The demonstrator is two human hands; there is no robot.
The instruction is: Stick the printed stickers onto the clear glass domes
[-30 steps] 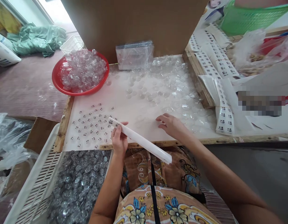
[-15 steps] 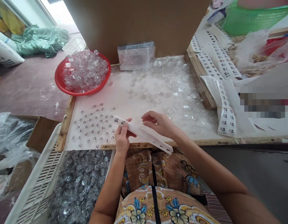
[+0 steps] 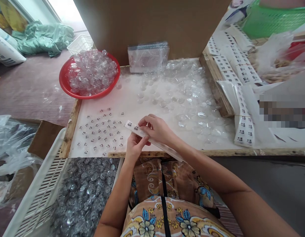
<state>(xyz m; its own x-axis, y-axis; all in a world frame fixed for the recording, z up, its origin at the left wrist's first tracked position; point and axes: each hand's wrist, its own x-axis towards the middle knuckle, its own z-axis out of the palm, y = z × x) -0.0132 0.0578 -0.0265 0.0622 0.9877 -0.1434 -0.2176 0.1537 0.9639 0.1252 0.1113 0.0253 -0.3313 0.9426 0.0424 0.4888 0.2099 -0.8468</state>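
Note:
My left hand (image 3: 135,146) grips a white sticker strip (image 3: 133,126) printed with small dark panda-like pictures, its thumb on top. The strip slants down to the right, passing beneath my right wrist. My right hand (image 3: 154,128) is closed at the strip's upper part, fingertips pinched beside a printed picture; whether a sticker has lifted there I cannot make out. Left of my hands, many small panda stickers (image 3: 101,131) lie in loose rows on the white tabletop, apparently on clear round pieces. More clear round pieces (image 3: 189,98) are spread over the right side.
A red bowl (image 3: 63,80) heaped with clear pieces stands back left. Behind is a large cardboard panel (image 3: 147,23) with a plastic-wrapped pack (image 3: 148,57). Sticker sheets (image 3: 242,118) lie right beyond a wooden rail (image 3: 218,85). Below left, a white crate (image 3: 41,194) holds many clear discs.
My right hand has moved left and down onto the strip, beside my left hand. Left hand and strip have shifted slightly right. The view has also shifted a little.

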